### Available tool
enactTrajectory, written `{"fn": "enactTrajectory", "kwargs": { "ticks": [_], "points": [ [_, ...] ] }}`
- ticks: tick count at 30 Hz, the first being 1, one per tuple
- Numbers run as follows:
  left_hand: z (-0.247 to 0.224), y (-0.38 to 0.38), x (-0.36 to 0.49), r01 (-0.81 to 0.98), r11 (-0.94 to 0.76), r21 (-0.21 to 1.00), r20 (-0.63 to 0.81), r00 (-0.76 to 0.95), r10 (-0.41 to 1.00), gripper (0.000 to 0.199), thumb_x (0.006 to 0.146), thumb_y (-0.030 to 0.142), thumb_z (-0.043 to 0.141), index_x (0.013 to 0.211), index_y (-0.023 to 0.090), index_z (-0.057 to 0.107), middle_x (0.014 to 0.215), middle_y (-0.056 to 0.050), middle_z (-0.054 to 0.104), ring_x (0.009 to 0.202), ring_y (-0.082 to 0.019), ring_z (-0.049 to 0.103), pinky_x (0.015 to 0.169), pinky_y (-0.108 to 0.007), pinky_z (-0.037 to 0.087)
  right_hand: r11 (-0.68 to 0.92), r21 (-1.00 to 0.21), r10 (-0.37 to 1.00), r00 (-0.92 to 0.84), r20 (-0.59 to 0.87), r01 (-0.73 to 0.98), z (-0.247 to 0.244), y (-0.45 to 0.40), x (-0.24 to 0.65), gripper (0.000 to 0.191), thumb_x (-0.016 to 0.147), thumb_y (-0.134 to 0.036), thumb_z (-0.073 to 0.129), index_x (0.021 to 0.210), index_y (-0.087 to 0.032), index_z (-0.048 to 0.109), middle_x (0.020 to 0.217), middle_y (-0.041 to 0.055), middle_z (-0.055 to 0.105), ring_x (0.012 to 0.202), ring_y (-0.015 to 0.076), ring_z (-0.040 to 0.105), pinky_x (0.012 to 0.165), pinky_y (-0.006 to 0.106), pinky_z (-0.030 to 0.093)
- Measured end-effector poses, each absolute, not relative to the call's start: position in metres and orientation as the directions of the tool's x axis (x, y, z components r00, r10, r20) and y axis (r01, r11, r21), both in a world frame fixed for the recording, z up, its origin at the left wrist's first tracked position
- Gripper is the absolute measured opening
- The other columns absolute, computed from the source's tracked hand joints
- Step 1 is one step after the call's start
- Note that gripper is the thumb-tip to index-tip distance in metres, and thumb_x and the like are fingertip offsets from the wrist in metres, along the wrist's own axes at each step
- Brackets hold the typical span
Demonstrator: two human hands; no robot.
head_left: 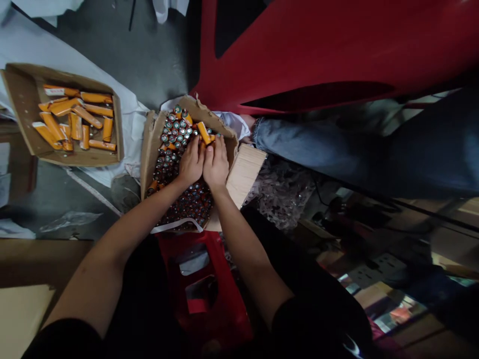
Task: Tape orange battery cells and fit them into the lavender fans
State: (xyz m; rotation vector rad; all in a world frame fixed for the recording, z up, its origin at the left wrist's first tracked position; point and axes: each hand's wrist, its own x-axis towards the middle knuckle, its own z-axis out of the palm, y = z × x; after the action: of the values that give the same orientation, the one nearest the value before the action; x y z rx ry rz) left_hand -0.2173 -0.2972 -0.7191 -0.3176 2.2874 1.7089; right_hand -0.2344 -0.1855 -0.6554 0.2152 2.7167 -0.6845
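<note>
My left hand [191,162] and my right hand [216,162] are side by side inside an open cardboard box [147,149]. Their thumbs nearly meet, and the fingers curl down around orange-wrapped batteries. One orange battery [204,133] sticks up, tilted, just beyond my fingertips; another shows partly between the hands. Around them the box is packed with batteries [174,132] standing on end, their round metal ends upward. What lies under my palms is hidden.
Left of the box, a shallow carton [119,134] holds several loose orange batteries [87,117]. A red plastic stool [220,269] stands below the box. Beyond is a large red plastic chair [299,45]. Another person's jeans leg [310,144] reaches in from the right.
</note>
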Motion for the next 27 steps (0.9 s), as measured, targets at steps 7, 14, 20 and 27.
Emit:
{"fn": "enactTrajectory", "kwargs": {
  "ticks": [7,14,20,27],
  "points": [
    [-0.704,-0.286,-0.246,-0.428,0.418,0.801,-0.47,-0.883,-0.005,0.05,0.11,0.05,0.053,0.156,0.028,0.052,0.146,-0.013,0.072,0.125,-0.031,0.074,0.108,-0.046,0.061,0.82,-0.355,0.19,-0.799,-0.571,0.449,-0.665,-0.184,-0.257,0.078,0.111,-0.068,0.032,0.173,-0.02,0.036,0.17,0.0213,0.051,0.165,0.0339,0.04,0.134,0.065,0.029],
    [-0.696,-0.295,-0.262,-0.521,0.448,0.726,-0.556,-0.829,-0.063,0.063,0.115,0.051,0.043,0.169,0.018,0.035,0.118,-0.012,0.082,0.102,-0.024,0.078,0.103,-0.041,0.057,0.857,-0.241,0.27,-0.795,-0.542,0.455,-0.67,-0.2,-0.277,0.069,0.11,-0.065,0.036,0.157,-0.02,0.058,0.164,0.021,0.052,0.163,0.0402,0.038,0.133,0.069,0.026],
    [-0.694,-0.3,-0.271,-0.601,0.384,0.701,-0.606,-0.786,-0.123,0.07,0.104,0.062,0.06,0.163,0.027,0.048,0.105,-0.011,0.083,0.102,-0.034,0.078,0.099,-0.049,0.058,0.832,-0.376,0.181,-0.841,-0.51,0.407,-0.665,-0.194,-0.272,0.062,0.113,-0.059,0.035,0.152,-0.017,0.06,0.155,0.0203,0.063,0.15,0.0305,0.055,0.129,0.052,0.04],
    [-0.702,-0.303,-0.287,-0.645,0.321,0.693,-0.631,-0.759,-0.162,0.03,0.106,0.052,0.06,0.126,0.03,0.068,0.105,-0.008,0.081,0.107,-0.034,0.079,0.097,-0.049,0.058,0.883,-0.356,0.088,-0.851,-0.518,0.307,-0.684,-0.17,-0.29,0.064,0.113,-0.062,0.03,0.148,-0.023,0.066,0.147,0.0172,0.069,0.147,0.035,0.059,0.127,0.064,0.041]
  ]
}}
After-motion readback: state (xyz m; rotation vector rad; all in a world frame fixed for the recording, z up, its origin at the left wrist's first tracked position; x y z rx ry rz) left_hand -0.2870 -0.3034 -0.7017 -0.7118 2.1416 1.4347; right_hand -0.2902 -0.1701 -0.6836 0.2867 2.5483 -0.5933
